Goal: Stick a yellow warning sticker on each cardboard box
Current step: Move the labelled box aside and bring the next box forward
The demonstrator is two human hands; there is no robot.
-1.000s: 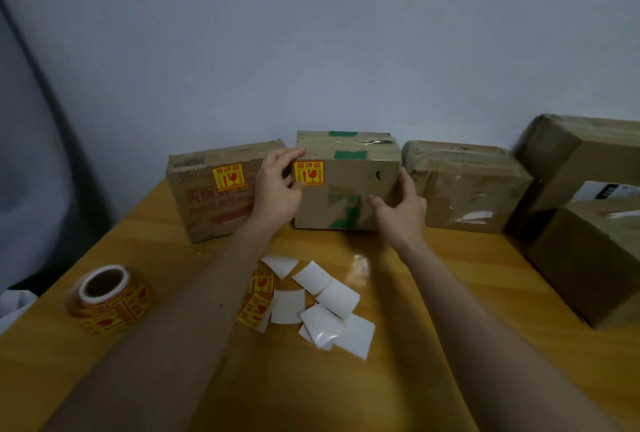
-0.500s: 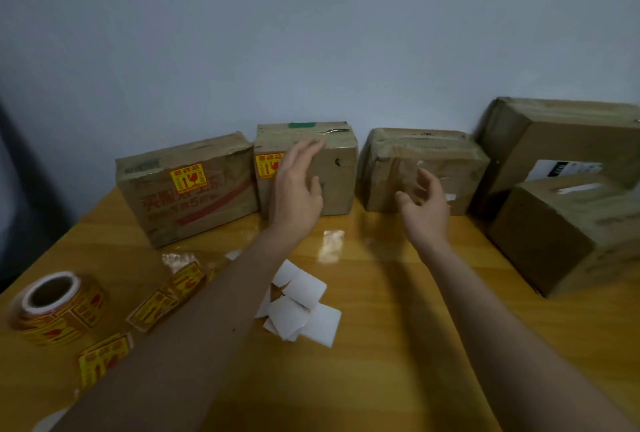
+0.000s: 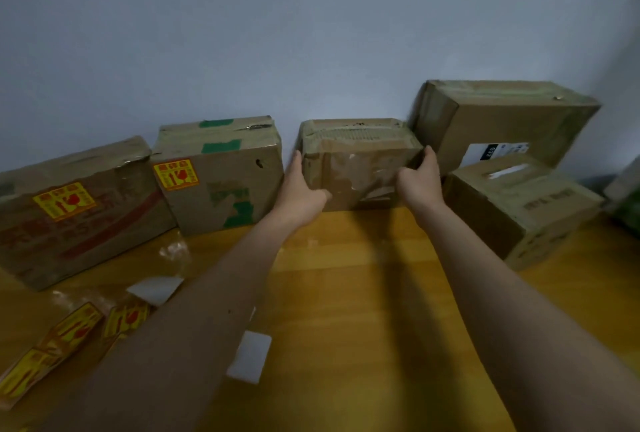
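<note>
Wooden table against a grey wall: third cardboard box, unstickered, sits between your hands. Your left hand grips its left edge, thumb on the front; your right hand clasps its right edge. Both arms are outstretched. Left of it stand two stickered boxes.

Both hands grip the middle cardboard box at the desk's far edge, the left hand on its left side and the right hand on its right, two stickered boxes standing to its left.
</note>
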